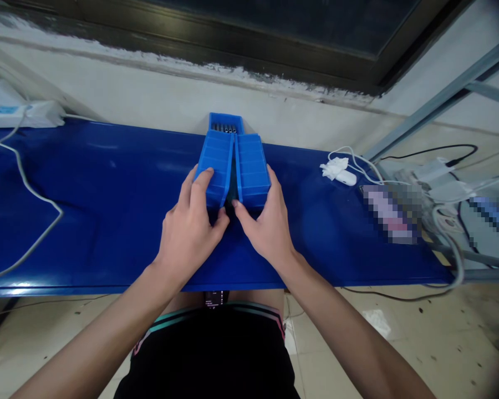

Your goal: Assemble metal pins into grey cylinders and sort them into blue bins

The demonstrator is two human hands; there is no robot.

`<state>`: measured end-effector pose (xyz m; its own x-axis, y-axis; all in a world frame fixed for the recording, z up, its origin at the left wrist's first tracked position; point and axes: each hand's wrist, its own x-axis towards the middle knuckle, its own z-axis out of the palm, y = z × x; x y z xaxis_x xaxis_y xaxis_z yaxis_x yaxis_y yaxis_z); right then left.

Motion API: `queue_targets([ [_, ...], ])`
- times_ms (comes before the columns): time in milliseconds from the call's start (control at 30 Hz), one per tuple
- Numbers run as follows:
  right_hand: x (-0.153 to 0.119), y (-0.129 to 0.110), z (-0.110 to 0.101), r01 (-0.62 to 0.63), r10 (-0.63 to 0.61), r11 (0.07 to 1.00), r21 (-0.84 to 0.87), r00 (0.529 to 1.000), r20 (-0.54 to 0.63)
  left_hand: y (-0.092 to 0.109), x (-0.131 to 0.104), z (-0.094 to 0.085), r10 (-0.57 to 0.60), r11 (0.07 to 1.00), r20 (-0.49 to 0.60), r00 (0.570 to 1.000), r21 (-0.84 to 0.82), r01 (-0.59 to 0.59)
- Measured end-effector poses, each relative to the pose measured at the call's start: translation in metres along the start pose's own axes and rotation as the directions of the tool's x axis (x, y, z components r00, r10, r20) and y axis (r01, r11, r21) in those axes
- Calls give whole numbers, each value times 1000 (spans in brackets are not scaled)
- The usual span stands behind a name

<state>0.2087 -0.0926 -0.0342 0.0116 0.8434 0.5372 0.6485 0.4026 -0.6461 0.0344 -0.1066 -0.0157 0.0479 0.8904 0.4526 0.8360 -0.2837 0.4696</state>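
Note:
Two blue plastic bins stand side by side in front of me, angled so that a narrow wedge gap runs between them. My left hand [190, 221] grips the near end of the left blue bin [217, 156], thumb at its inner near corner. Around the near end of the right blue bin [251, 160] is my right hand [268, 221], its thumb by the gap. Behind them, against the wall, a third blue bin [225, 118] holds several dark metal tubes. The far ends of the two gripped bins reach the third bin's front.
The bins are over a blue table [120, 205]. A power strip [37, 114] and white cable [45, 221] are at the left. On the right lie a white device [344, 176], a blurred phone-like object [388, 213] and tangled cables. A metal frame [436, 102] rises there.

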Motion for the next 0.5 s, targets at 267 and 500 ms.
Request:
queue_targets([
  [267,-1,3,1,45,-45,998,-36,999,-22,-1,-1,-1,15,1000,-14,1000,4,-15],
  [500,-2,1,-2,41,-43,998,-54,999,-21,-5,-3,1,7,1000,-32,999,-12,-8],
])
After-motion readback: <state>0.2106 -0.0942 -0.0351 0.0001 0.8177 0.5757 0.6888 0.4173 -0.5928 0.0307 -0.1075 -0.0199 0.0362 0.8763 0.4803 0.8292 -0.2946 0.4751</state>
